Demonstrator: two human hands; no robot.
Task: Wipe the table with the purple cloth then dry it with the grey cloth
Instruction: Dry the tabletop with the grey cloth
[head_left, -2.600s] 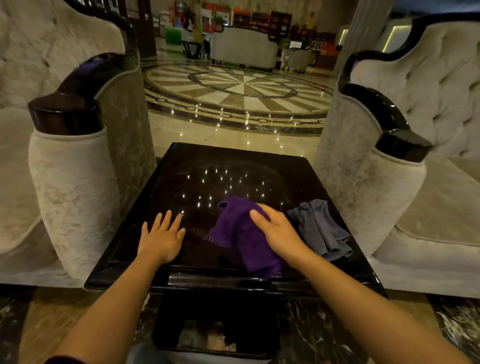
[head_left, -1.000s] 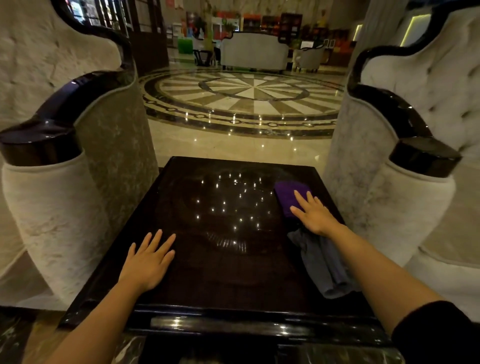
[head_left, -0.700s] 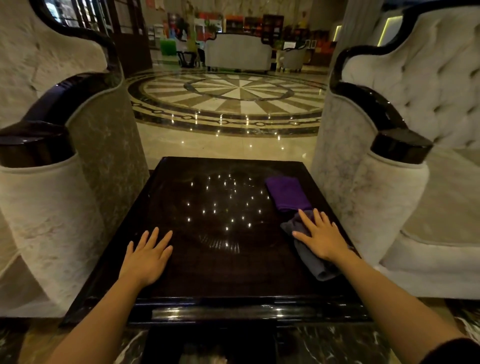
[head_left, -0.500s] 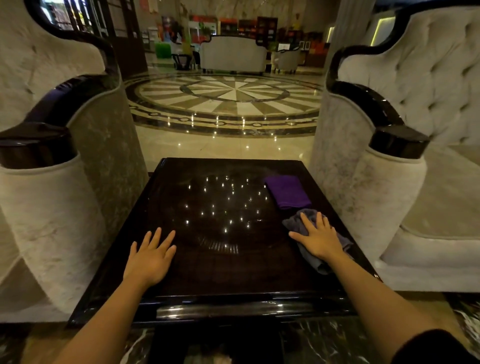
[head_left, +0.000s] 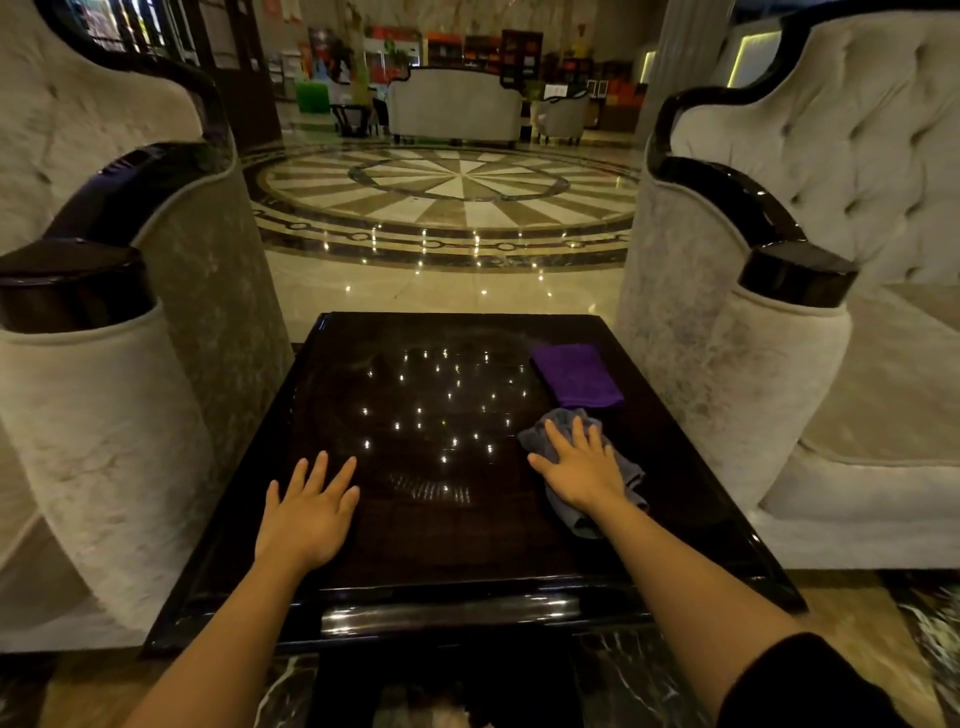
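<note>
Left hand (head_left: 311, 512) lies flat on the dark glossy counter (head_left: 447, 545), palm down, fingers spread, holding nothing. Right hand (head_left: 584, 467) is also flat with fingers spread, pressed on the crumpled grey cloth (head_left: 626, 475); cloth edges show beyond the fingertips and beside the wrist. Purple cloth (head_left: 576, 375) sits folded near the counter's far right corner, just beyond the grey cloth; contact between the two cannot be told. Pale upholstered armchairs (head_left: 779, 364) flank the counter on both sides.

Two pale tufted armchairs (head_left: 831, 218) stand apart on a patterned marble floor (head_left: 452, 192), sofa (head_left: 454, 106) beyond.
</note>
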